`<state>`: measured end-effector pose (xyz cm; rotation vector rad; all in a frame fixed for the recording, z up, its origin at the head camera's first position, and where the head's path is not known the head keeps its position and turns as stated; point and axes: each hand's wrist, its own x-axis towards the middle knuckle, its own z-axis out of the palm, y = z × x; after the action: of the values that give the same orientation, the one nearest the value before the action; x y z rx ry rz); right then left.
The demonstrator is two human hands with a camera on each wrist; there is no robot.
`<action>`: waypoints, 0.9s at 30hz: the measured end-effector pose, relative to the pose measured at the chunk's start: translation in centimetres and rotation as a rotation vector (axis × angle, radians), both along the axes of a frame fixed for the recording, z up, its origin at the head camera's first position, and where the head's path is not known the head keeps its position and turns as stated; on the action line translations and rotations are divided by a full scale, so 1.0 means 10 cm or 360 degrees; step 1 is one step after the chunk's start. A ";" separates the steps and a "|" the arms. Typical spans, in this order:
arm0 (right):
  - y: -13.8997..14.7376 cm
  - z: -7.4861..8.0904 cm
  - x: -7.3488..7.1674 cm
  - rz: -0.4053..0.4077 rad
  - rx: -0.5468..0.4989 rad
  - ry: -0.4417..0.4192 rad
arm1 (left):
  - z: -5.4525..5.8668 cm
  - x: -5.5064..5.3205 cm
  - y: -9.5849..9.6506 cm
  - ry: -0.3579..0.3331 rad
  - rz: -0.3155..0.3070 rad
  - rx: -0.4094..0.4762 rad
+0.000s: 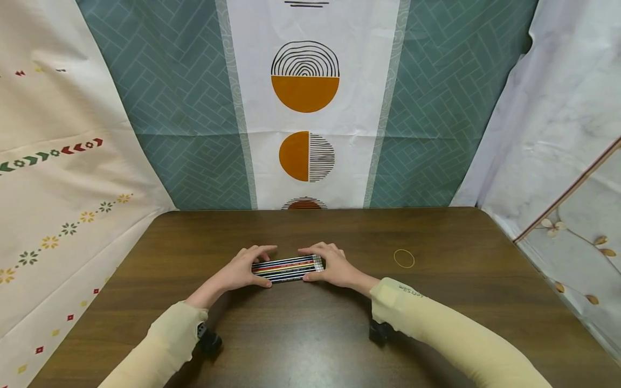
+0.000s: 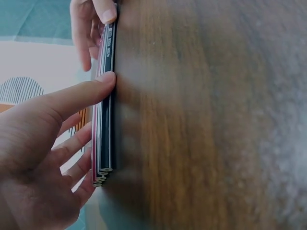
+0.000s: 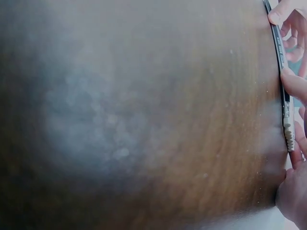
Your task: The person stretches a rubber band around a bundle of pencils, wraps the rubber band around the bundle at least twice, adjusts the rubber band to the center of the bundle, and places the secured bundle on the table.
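Note:
Several dark pencils (image 1: 286, 269), with a red and a yellow one among them, lie side by side in a flat row on the brown table. My left hand (image 1: 242, 269) holds the row near its left end, thumb along the near edge and fingers at the far edge. At the right end, by the silvery ferrules and erasers, my right hand (image 1: 337, 265) grips it the same way. In the left wrist view the left thumb (image 2: 91, 93) presses the side of a black pencil (image 2: 106, 129). The right wrist view shows the pale eraser ends (image 3: 288, 132) beside the right hand.
A thin yellow rubber band (image 1: 404, 258) lies on the table (image 1: 291, 328) to the right of the hands. Patterned cloths hang behind the table (image 1: 184, 108) and at both sides. Dark devices (image 1: 209, 342) are strapped at the wrists.

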<state>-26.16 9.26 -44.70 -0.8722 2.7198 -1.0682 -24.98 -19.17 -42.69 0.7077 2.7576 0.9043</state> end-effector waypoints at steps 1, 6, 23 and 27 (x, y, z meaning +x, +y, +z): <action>0.00 0.00 0.00 0.0000 0.0000 -0.0001 | 0.00 0.00 0.00 -0.0006 -0.0013 0.0011; 0.01 0.00 0.00 -0.0008 0.0011 -0.0023 | 0.00 -0.02 0.00 -0.0040 -0.0075 0.0053; -0.01 0.04 -0.05 0.0024 0.0093 -0.0027 | 0.03 -0.05 0.04 -0.0131 -0.0115 0.0107; -0.02 0.05 -0.05 0.0016 0.0105 -0.0034 | 0.03 -0.05 0.04 -0.0143 -0.0110 0.0097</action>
<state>-26.69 9.09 -44.18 -0.8587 2.7135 -0.9740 -25.45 -18.75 -42.37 0.7479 2.6211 0.9841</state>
